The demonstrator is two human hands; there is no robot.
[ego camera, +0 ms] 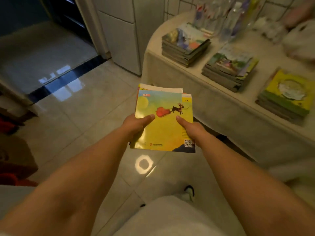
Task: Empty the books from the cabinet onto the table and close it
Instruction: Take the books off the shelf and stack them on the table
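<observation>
Held load: we carry a small bundle of picture books (163, 116) in both hands, out over the tiled floor (85, 116); the top cover is yellow, with a reindeer pulling a red sleigh.
Left hand (136, 125): we grasp the bundle's left edge, thumb pressed flat on the cover; the fingers curl underneath, out of sight.
Right hand (190, 132): we grasp the right edge the same way, thumb on top.
Direction to target: the desk (204, 92) lies ahead and to our right, so the right hand is the nearer one.
Bundle axis: its long side runs away from us, roughly in line with our forearms.
Desk contents: three book stacks sit in a row along the near edge, the far stack (185, 45), the middle stack (230, 70) and the near stack (286, 97), with blurred clear bottles (221, 19) behind.
Open room: we judge the gaps between stacks narrow; bare cloth shows at the left corner.
Cabinet: a white cabinet (119, 36) stands beyond the desk; we cannot tell whether it is the one to close.
</observation>
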